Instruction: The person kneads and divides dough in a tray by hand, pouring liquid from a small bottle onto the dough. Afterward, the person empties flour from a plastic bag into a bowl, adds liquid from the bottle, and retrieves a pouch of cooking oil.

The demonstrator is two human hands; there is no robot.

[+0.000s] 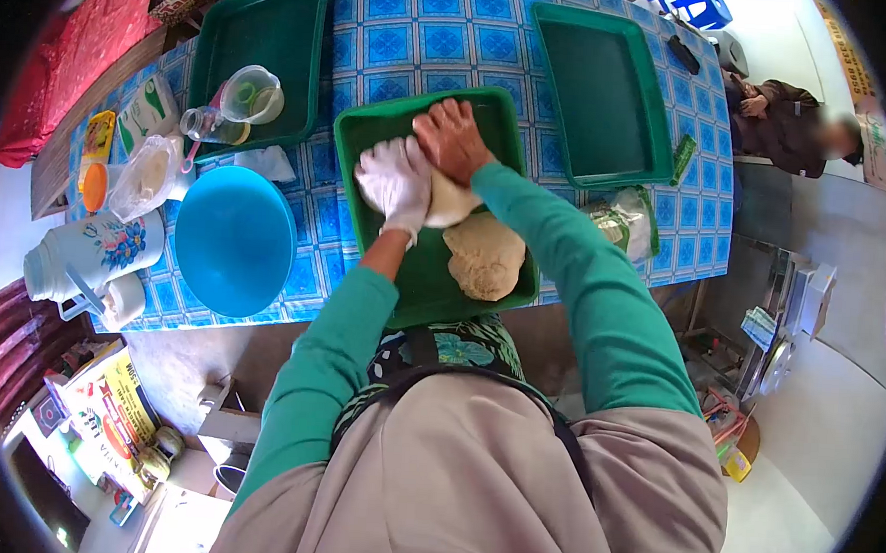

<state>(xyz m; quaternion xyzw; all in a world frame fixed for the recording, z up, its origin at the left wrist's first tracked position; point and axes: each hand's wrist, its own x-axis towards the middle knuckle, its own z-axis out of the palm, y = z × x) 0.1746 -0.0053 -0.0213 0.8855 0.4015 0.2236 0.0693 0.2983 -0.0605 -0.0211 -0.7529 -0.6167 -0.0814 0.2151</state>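
Note:
A piece of pale dough [451, 202] lies in the green tray [392, 289] in front of me. My left hand [393, 177], in a whitish glove, presses on this dough with its fingers bent over it. Bare and close beside it, my right hand [452, 135] bears on the far part of the same dough, its fingers curled. The hands hide much of that piece. A second, rougher lump of dough [486, 257] rests nearer to me in the tray, apart from both hands.
Left stand a blue bowl [234, 241], a flowered thermos [104, 254], a clear jar [210, 126] and a plastic tub [253, 95]. More green trays lie far left [261, 27] and right [605, 95]. A plastic packet [631, 224] sits by my right forearm; a person [797, 125] is beyond the table.

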